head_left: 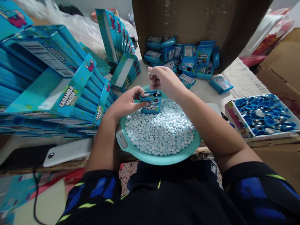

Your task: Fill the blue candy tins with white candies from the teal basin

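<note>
My left hand (131, 101) grips a small blue candy tin (152, 106) marked "Caramelo Macizo", thumb across its front. The tin stands upright with its top uncovered, and a few pale candies show at its mouth. Beneath it, a turquoise basin (161, 160) holds a heap of small white and pale blue candies (161, 134). My right hand (162, 78) hovers just above and to the right of the tin, apart from it. Its fingers are curled in, and whatever they may hold is hidden.
A cardboard box (182, 22) on its side contains several blue packs (187, 53). At right lies a tray of blue lids (262, 112). Stacked blue display cartons (58, 78) crowd the left, near a white phone (67, 152). One loose pack (221, 84) lies before the box.
</note>
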Action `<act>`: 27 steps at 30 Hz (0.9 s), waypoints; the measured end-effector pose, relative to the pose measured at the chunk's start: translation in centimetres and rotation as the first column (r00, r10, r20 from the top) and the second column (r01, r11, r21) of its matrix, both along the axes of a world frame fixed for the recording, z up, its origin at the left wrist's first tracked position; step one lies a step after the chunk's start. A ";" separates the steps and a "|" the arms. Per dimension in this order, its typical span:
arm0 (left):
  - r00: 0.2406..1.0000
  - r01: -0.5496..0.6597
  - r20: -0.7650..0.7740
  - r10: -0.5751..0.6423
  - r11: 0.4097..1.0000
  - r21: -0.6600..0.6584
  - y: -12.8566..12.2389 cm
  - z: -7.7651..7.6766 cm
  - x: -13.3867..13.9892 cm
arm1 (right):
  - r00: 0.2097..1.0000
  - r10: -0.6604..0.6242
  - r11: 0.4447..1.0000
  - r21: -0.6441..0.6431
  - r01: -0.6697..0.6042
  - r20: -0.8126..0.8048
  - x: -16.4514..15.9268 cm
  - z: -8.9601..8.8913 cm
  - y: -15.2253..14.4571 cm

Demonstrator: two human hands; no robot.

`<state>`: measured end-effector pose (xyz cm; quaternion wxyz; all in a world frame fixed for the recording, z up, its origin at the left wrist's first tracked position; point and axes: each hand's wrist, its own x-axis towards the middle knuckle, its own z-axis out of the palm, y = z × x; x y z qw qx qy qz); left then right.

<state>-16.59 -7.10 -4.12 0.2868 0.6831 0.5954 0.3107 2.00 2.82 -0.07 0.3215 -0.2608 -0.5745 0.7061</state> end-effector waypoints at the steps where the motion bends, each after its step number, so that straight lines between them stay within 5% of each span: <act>1: 1.000 0.000 0.000 0.000 1.000 -0.001 0.0 0.0 0.0 | 1.000 -0.003 1.000 -0.003 0.003 0.004 0.0 0.0 0.0; 27: 1.000 0.004 0.029 -0.004 1.000 -0.003 0.0 -0.2 0.1 | 0.994 -0.081 0.989 0.131 0.071 0.069 0.1 -0.3 0.2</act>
